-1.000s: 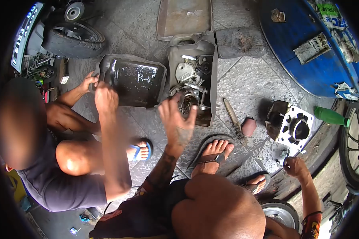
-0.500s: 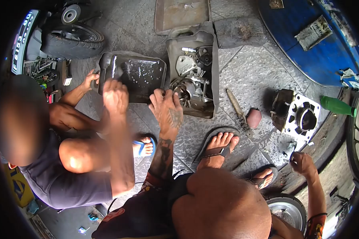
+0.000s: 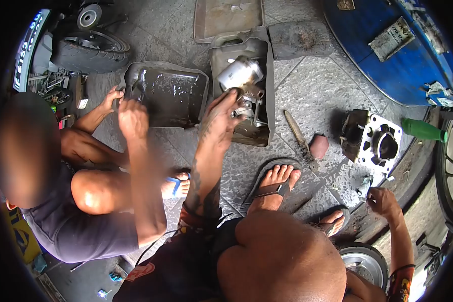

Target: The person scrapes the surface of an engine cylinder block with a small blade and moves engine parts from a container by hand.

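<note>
My left hand (image 3: 220, 118) reaches into a dark cut-open plastic container (image 3: 270, 113). Its fingers are closed on the lower end of a silver cylindrical part, apparently a piston (image 3: 240, 73), tilted above other metal engine parts (image 3: 256, 113). My right hand (image 3: 385, 202) is low on the right, fingertips pinched together by a small pale, shiny piece (image 3: 365, 186); what exactly is between them I cannot make out. Just above that hand a cylinder block (image 3: 370, 138) rests on the floor with its bore showing.
A co-worker (image 3: 85, 221) squats at left, hands on a black tray (image 3: 186, 123) of dark liquid. A wooden-handled tool (image 3: 297, 132), a reddish block (image 3: 319, 146) and a green bottle (image 3: 423, 129) lie on the floor. A blue drum (image 3: 357, 55) and a wheel (image 3: 362, 264) stand nearby.
My left hand has lifted the piston and tilted it up, moving slightly right. The pale piece by my right hand has turned and shows brighter. The co-worker's near hand has shifted left.
</note>
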A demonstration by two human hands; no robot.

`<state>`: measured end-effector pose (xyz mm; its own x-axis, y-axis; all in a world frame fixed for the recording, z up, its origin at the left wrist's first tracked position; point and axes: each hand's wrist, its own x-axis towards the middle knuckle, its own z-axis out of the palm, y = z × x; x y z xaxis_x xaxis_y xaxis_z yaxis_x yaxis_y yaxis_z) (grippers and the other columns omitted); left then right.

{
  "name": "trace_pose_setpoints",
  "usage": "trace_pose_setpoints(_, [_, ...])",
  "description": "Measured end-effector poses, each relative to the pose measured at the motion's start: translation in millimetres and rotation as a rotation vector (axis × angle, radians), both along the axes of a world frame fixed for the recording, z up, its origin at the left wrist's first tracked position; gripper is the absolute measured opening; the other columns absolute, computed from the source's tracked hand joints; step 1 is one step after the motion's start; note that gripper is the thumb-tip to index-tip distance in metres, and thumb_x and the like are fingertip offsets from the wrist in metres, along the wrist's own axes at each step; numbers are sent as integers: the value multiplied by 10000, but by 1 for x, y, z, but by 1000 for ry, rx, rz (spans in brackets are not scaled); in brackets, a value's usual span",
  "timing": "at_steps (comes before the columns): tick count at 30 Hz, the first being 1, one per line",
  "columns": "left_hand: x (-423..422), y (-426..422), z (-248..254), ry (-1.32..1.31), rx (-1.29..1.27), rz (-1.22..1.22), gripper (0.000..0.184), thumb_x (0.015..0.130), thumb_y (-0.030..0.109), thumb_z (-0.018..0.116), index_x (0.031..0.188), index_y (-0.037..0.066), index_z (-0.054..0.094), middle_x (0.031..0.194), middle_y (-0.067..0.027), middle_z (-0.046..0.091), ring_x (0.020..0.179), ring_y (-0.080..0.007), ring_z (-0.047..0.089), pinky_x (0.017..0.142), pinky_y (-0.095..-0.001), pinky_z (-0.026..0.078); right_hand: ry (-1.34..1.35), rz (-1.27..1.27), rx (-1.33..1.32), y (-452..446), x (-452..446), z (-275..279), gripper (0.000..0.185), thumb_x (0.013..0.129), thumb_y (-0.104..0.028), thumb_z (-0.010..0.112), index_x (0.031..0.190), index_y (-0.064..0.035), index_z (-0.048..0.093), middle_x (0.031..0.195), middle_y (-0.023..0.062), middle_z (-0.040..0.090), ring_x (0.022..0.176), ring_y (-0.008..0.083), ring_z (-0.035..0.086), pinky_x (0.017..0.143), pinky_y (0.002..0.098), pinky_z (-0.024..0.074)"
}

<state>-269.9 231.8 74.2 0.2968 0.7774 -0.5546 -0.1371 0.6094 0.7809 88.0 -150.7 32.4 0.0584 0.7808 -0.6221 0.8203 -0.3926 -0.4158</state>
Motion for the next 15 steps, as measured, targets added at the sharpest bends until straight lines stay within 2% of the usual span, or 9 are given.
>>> trace_pose_setpoints(3, [44,2,-10,-202,-130,41,169,1003,274,625,1102,138,606,940,-2,635,851,-154,626,666,-327,503,-28,18,3,3,0,7,84,807,-119,696,860,-79,645,816,147,693,773,381,681,691,481,538])
trace_pose_setpoints(6, [96,5,-22,-267,-100,70,194,1027,276,582,1116,104,581,916,-13,564,774,-134,608,547,-268,498,-29,21,0,-3,1,5,89,808,-122,697,865,-78,644,828,150,693,785,382,679,694,483,536])
trace_pose_setpoints(8, [133,8,-23,-108,-49,66,179,1044,277,545,1113,113,564,927,-6,535,788,-154,588,568,-287,480,-23,11,0,-9,1,4,92,807,-122,697,867,-77,644,833,151,692,792,382,679,696,482,535])
trace_pose_setpoints(9, [147,13,-36,-118,-58,58,190,1040,268,550,1144,109,562,958,-7,524,753,-144,583,557,-285,485,-30,23,3,-10,1,6,92,807,-121,697,867,-75,644,830,150,694,785,382,680,691,482,535])
trace_pose_setpoints(10, [165,11,-29,-14,-39,95,224,1029,305,561,1079,90,600,878,-23,555,703,-164,592,554,-334,499,-37,35,7,-12,1,7,92,807,-121,696,866,-74,644,827,150,696,777,381,681,687,481,536])
trace_pose_setpoints(12, [193,19,-46,171,22,159,352,1004,285,560,904,-9,725,878,-157,745,792,-234,714,645,-330,515,-22,8,5,-15,-1,7,91,807,-120,694,867,-73,643,825,149,698,769,382,681,682,482,537])
trace_pose_setpoints(15, [219,30,-69,387,175,195,363,1007,303,553,908,-9,712,882,-164,730,795,-249,707,658,-356,522,3,-5,16,-16,-2,7,90,809,-118,690,865,-69,639,820,149,701,753,384,682,674,482,537])
